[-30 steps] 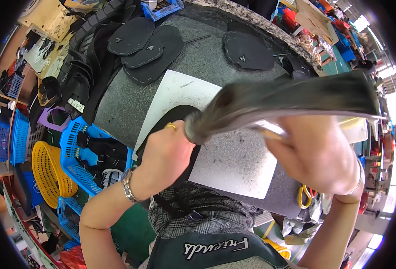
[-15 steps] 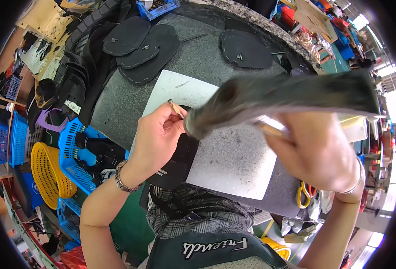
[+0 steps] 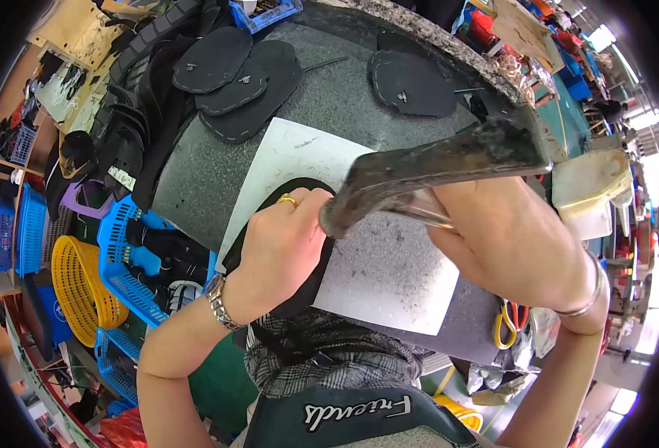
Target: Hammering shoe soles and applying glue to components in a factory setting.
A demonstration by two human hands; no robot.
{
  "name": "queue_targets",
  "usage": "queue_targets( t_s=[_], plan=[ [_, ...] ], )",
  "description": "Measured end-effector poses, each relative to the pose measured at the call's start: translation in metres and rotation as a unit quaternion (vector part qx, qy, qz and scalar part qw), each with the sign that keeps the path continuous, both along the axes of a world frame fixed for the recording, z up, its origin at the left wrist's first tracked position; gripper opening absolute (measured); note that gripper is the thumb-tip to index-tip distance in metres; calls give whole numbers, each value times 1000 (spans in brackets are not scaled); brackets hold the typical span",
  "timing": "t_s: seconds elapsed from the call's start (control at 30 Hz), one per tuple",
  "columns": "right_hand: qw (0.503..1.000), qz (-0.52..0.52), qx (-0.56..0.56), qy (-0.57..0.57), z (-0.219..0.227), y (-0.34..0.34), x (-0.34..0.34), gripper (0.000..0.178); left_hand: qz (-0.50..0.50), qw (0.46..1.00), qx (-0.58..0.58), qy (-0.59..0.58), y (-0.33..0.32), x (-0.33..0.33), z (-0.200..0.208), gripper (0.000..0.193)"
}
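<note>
My right hand (image 3: 514,243) is wrapped round the handle of a worn dark metal hammer (image 3: 434,166). Its round striking face is right at the fingertips of my left hand (image 3: 283,250). That hand is closed, thumb and fingers pinched together over a black flat rounded piece (image 3: 308,287); whatever the pinch holds is hidden by the fingers and the hammer head. The black piece lies on a white board (image 3: 389,299) covered in dark specks and marks, partly under my left hand.
Black rounded pieces with pale stitching (image 3: 234,97) lie at the far left of the grey worktop (image 3: 195,179), another (image 3: 413,84) at the far right. Yellow-handled scissors (image 3: 506,325) rest by the right edge. Blue baskets (image 3: 124,257) and a yellow basket (image 3: 76,291) stand left.
The hammer has come down and swung round, its blur gone. My left hand has turned over and shifted right; the slim rod seen in its fingers is now hidden.
</note>
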State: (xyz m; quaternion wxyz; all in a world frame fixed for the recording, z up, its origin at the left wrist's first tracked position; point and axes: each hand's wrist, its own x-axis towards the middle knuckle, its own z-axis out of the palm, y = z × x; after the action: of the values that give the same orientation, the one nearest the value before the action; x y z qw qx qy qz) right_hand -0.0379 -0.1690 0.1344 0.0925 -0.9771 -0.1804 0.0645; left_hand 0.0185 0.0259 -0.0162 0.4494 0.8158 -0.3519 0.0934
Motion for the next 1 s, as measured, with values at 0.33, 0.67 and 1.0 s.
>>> queue_targets(
  t_s=[0.33,0.67,1.0],
  plan=[
    [985,-36,145,-89,9,3,6,29,15,995,-24,96,4,4,-3,10],
    [983,4,115,-142,11,-4,12,29,27,967,-151,203,-1,8,-7,7],
    [1000,-17,6,-25,-35,-28,4,25,4,937,-231,264,18,4,13,14]
  ],
)
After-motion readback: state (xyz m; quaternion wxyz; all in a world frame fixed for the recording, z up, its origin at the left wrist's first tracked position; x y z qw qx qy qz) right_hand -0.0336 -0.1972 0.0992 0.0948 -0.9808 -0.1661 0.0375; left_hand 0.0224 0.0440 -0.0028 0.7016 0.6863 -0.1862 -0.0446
